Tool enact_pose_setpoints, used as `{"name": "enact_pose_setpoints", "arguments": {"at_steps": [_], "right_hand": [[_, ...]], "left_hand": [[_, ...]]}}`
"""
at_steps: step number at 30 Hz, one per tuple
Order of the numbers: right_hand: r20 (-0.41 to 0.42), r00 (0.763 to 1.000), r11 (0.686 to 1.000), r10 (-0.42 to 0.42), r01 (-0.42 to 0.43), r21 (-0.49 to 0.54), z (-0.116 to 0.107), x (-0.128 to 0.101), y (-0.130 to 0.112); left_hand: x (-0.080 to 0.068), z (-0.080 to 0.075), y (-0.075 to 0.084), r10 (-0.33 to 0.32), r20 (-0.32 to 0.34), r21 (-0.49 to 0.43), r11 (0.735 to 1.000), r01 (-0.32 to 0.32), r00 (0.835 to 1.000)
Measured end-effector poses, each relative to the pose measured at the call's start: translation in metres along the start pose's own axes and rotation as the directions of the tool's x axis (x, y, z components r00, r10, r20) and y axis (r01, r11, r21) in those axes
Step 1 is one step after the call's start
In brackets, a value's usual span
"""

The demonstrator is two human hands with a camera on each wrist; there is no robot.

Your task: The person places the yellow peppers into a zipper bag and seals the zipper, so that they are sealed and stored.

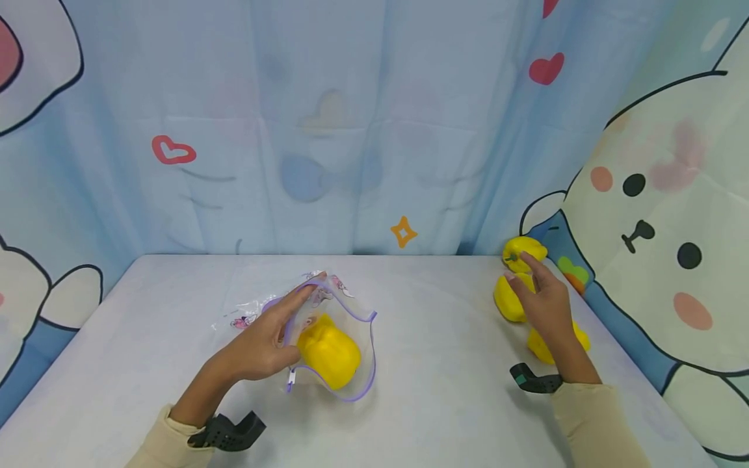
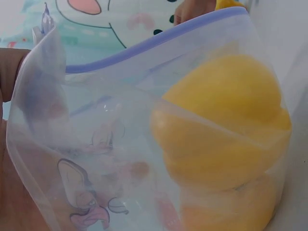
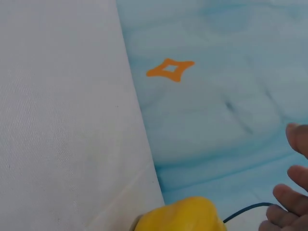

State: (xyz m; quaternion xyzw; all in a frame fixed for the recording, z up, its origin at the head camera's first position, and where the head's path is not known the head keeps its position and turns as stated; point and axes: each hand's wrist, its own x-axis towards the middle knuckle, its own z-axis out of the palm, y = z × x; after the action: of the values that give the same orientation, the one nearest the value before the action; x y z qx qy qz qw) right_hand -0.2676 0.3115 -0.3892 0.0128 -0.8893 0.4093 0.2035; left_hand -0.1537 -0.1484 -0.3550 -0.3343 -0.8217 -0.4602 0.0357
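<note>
Head view: left hand [image 1: 260,343] round bag rim [image 1: 372,317], right hand [image 1: 549,304] loose by peppers [image 1: 509,301], wide tabletop [image 1: 435,344] between

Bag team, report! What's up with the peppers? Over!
Left hand holding open bag, yellow pepper inside. Right hand empty, by three loose peppers. No obstacle visible.

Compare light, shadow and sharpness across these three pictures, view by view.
Head: bright, with a soft shadow on the white table beside the right sleeve; left wrist: dimmer, the bag's translucent film hazing a yellow pepper and softening its outline; right wrist: greyer light, the right hand cut off by the frame.
</note>
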Motion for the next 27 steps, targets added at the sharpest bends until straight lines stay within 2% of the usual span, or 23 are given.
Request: {"name": "enact_pose_setpoints", "arguments": {"at_steps": [3,5,8,14,20,24,27], "right_hand": [[-0.062,0.998,0.999,0.013,-0.011,0.040,0.002,0.006,0.011],[-0.095,0.995,0.999,0.015,-0.012,0.032,0.004,0.011,0.024],[-0.097,0.994,0.999,0.048,-0.046,0.020,0.006,0.014,0.031],[-0.018,0.991,0.991,0.130,-0.130,-0.003,0.007,0.001,0.002],[0.011,0.984,0.984,0.178,-0.178,-0.009,0.018,0.001,0.007],[0.078,0.972,0.975,0.220,-0.217,-0.035,0.019,-0.001,0.001],[0.133,0.968,0.977,0.213,-0.207,-0.055,0.019,-0.002,0.000]], "left_hand": [[0.000,0.000,0.000,0.013,0.001,0.010,1.000,-0.013,1.000],[0.001,0.000,0.000,0.017,0.002,0.012,1.000,-0.017,1.000],[0.001,0.000,0.000,0.015,0.002,0.009,1.000,-0.015,1.000],[0.000,0.001,-0.001,0.000,0.004,0.015,1.000,0.000,1.000],[-0.001,-0.001,-0.001,0.008,0.007,0.019,1.000,-0.008,1.000],[-0.001,-0.001,-0.002,0.015,0.009,0.014,1.000,-0.015,1.000],[-0.001,-0.001,-0.001,0.004,0.011,0.006,1.000,-0.004,1.000]]}}
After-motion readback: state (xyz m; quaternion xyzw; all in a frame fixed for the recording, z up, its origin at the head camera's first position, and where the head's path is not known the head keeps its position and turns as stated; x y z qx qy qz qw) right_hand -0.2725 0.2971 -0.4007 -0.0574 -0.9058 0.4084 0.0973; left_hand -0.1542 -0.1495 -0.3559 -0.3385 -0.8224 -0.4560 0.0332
